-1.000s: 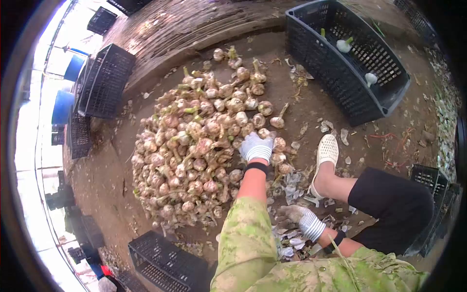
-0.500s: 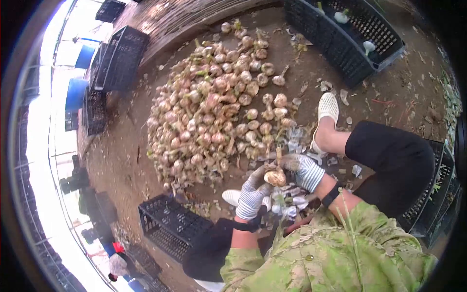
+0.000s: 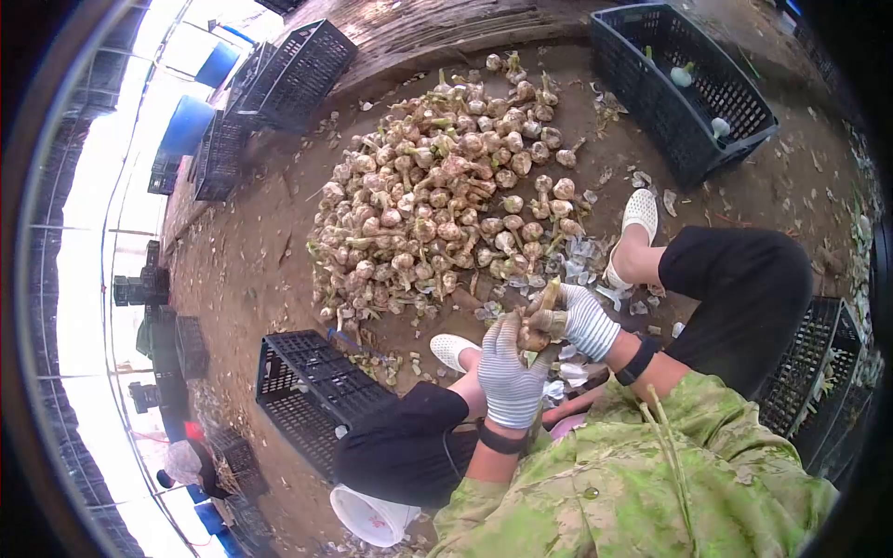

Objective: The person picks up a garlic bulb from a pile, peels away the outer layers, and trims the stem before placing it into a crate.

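Between the pinching fingers of the striped-gloved left hand (image 3: 513, 374) and right hand (image 3: 584, 323), a round brownish garlic bulb (image 3: 533, 338) seems light, firm, flaky-skinned; best steadied by bulb and pale stem (image 3: 553, 293).

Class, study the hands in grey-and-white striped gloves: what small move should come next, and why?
Probably peel the brownish, stemmed garlic bulb: the left hand and right hand, in their striped gloves, hold it between them, and it looks browner than the rounded white bulbs in the perforated black plastic crate at upper right.
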The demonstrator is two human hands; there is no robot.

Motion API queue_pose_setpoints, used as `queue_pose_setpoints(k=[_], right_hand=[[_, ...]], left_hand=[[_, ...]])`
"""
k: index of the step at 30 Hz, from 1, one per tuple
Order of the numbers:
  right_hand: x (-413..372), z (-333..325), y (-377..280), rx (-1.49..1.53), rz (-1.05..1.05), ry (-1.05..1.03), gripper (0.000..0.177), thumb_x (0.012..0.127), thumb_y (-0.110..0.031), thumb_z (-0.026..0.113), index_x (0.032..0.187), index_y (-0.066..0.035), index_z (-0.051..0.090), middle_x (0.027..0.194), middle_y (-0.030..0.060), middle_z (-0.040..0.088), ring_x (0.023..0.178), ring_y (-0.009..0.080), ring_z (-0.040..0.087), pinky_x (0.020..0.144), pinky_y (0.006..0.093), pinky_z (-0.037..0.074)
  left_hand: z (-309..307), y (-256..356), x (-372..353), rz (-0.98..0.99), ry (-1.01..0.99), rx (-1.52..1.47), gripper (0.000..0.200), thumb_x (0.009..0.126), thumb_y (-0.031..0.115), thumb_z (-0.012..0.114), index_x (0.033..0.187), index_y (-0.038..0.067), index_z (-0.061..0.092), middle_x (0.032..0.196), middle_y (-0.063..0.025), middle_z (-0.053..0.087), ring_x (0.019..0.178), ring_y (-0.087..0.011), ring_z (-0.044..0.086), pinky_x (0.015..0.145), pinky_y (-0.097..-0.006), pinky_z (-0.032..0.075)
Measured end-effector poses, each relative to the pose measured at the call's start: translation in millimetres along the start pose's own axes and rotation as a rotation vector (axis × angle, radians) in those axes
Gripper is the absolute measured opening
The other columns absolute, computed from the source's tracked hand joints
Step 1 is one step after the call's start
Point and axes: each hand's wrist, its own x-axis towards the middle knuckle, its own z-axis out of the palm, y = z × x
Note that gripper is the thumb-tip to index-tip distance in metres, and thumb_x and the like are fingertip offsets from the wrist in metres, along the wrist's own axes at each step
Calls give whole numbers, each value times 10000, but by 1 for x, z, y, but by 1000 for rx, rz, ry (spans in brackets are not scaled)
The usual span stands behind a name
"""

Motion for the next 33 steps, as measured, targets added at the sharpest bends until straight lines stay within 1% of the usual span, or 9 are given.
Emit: queue_pose_setpoints(k=[10,17,21,23,25,27,29,31,33], right_hand=[[3,-7,6,141,173,-24,243,806,-218,669,947,-21,646,823,14,637,721,76,549,664,236,469],[-3,-9,-6,-105,137,-52,237,805,-211,667,952,-26,652,828,14,644,737,73,557,643,233,463],[-12,-3,-18,-144,132,-120,198,777,-125,680,941,-19,652,832,19,651,738,79,557,660,242,467],[-13,1,-22,-170,196,-206,200,766,-90,676,948,-13,647,834,32,652,743,89,560,666,244,469],[-17,8,-27,-159,210,-196,205,751,-56,671,945,0,632,820,32,650,736,92,559,665,251,470],[-21,10,-22,-58,270,-295,213,760,-113,690,930,-14,607,806,28,631,706,73,553,634,228,471],[-20,13,-17,-206,269,-263,203,755,-102,693,921,-32,600,801,23,627,693,64,542,605,226,462],[-14,11,-11,-630,-50,-377,199,763,-106,687,930,-43,600,801,22,626,688,57,533,595,233,458],[-3,10,1,-517,8,-286,188,764,-92,684,924,-35,602,810,22,626,705,65,545,618,240,469]], left_hand=[[1,-6,5,214,85,246,590,558,128,778,1077,33,515,1078,-152,511,975,-332,498,845,-406,413],[-7,-9,6,147,74,123,593,529,108,785,1046,39,504,1059,-144,502,932,-308,510,815,-392,426],[-11,-14,2,18,27,-219,560,565,130,808,1012,24,487,995,-132,527,846,-225,551,746,-306,460],[-7,-18,-5,-327,-4,-883,578,612,172,812,1043,15,460,985,-114,536,832,-211,558,758,-295,470],[-8,-25,-9,-324,-32,-939,559,672,200,781,1071,18,434,997,-110,535,838,-217,568,750,-316,491],[-4,-35,-19,-610,-32,-1326,504,717,236,738,1069,30,442,982,-112,539,867,-227,569,716,-351,505],[-4,-41,-26,-671,-67,-1488,468,772,302,676,1092,50,446,1000,-102,543,906,-246,562,704,-406,512],[-10,-37,-25,-966,-102,-1885,441,812,314,621,1126,65,436,1022,-85,548,928,-259,551,714,-438,510],[-7,-45,-21,-926,-125,-1960,475,814,246,602,1203,57,406,1089,-110,516,982,-280,543,773,-422,512]])
